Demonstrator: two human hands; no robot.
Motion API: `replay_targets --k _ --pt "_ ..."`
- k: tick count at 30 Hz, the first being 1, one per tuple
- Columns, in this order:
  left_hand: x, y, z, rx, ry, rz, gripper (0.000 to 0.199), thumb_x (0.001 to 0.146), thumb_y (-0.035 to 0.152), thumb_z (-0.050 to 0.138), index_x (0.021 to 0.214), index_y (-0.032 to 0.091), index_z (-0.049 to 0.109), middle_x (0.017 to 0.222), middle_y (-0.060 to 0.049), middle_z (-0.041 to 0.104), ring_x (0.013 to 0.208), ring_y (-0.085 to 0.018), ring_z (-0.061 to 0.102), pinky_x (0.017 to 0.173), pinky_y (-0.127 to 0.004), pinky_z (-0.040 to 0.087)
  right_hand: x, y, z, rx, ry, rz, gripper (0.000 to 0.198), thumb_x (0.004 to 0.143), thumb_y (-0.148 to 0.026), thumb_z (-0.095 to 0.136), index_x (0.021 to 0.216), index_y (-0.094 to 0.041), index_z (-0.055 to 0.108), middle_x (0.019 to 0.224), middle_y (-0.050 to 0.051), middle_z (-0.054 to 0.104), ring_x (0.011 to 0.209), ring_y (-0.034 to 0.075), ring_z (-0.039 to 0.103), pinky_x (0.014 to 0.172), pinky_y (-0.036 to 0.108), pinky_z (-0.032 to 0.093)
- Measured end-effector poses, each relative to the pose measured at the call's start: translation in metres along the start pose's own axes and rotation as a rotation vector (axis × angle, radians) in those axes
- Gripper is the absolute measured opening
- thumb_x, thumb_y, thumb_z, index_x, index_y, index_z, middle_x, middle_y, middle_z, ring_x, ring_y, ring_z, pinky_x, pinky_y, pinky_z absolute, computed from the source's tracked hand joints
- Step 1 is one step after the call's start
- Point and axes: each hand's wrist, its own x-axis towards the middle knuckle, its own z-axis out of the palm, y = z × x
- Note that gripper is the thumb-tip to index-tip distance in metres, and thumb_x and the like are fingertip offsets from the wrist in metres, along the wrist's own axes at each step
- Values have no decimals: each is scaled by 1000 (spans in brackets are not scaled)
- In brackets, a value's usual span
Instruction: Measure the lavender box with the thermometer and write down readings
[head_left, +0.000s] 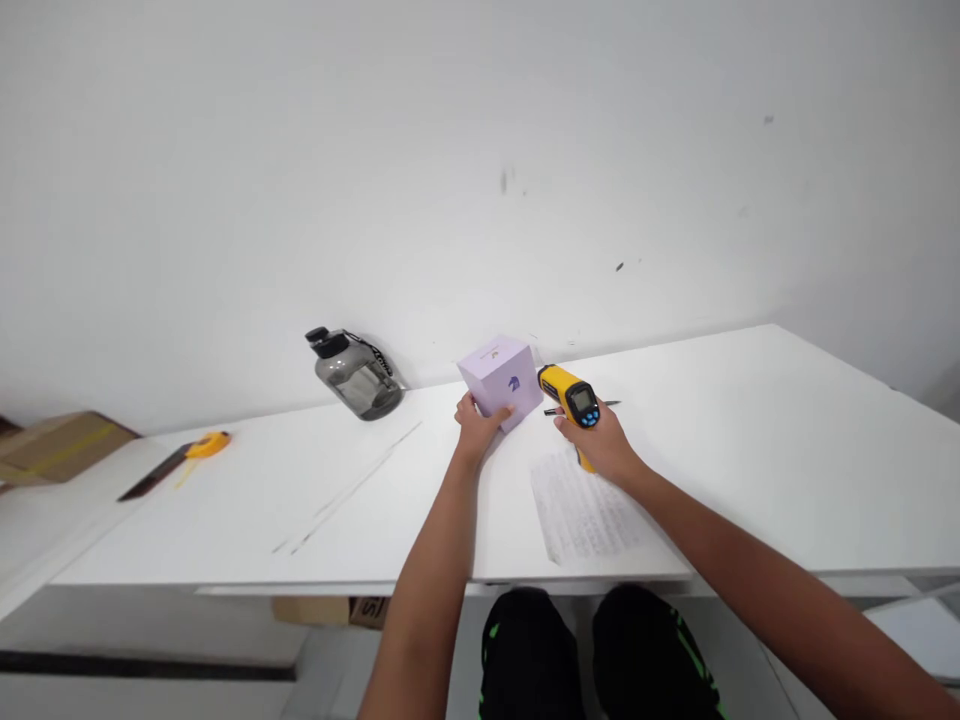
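My left hand [480, 425] grips the lower part of a pale purple box [501, 377], which tilts over the white table near the wall. The thumb lies across its front face, below a dark printed emblem. In my right hand [606, 445] is a yellow and black infrared thermometer [571, 394], its small screen and blue buttons facing me. Its front end points at the box's right side, very close to it. A dark pen [553, 411] lies behind the thermometer, partly hidden. Below my right hand rests a handwritten sheet of paper [581, 510].
A grey clear bottle [360, 378] with a black cap stands left of the box. Farther left lie an orange-handled saw or knife [176, 465] and a cardboard box [64, 447]. The white table's [337, 560] front edge is above my knees; another carton [322, 610] sits underneath.
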Motion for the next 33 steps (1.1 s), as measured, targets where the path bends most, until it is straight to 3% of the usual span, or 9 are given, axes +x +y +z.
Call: replay_targets --k 3,5,10,14,19,22,33 --pt "-8 8 7 -244 -69 -49 73 56 34 92 112 21 47 122 -12 58 118 -28 60 100 -49 52 -3 -2 1 39 -41 -23 69 71 -44 77 131 -19 54 105 11 71 95 26 69 86 43 56" --pt "-17 15 12 -365 -83 -75 65 61 33 89 108 21 45 117 -11 61 109 -24 64 95 -45 55 -6 -2 1 52 -60 -46 90 72 -43 78 149 -22 37 108 10 71 98 26 69 89 44 56" --pt "-40 28 19 -355 -110 -53 69 59 33 90 109 22 43 117 -10 61 108 -25 65 90 -42 58 -12 -2 3 15 -85 -68 111 76 -43 78 162 -23 12 122 12 65 105 25 69 98 45 54" --pt "-48 30 22 -330 -136 -21 71 61 38 89 111 22 41 119 -12 60 112 -27 64 90 -43 57 -10 -2 2 16 -48 -70 112 76 -42 78 163 -25 10 128 13 63 104 25 68 94 45 55" --pt "-49 26 24 -303 -135 16 74 62 41 89 114 23 39 126 -13 56 117 -27 62 95 -44 55 -10 -5 -1 47 -53 19 114 74 -42 80 163 -28 10 107 8 70 76 21 66 74 41 60" --pt "-50 25 25 -293 -131 15 76 62 43 89 114 23 39 128 -13 55 119 -28 61 97 -44 54 -11 -7 -3 61 -67 63 113 74 -42 80 163 -30 12 105 7 69 69 18 63 68 38 60" --pt "-49 27 27 -282 -158 6 68 66 34 86 112 24 37 128 -17 56 119 -30 61 95 -44 55 -7 -3 1 126 -84 35 104 73 -35 79 159 -26 23 103 9 70 74 24 66 69 40 58"
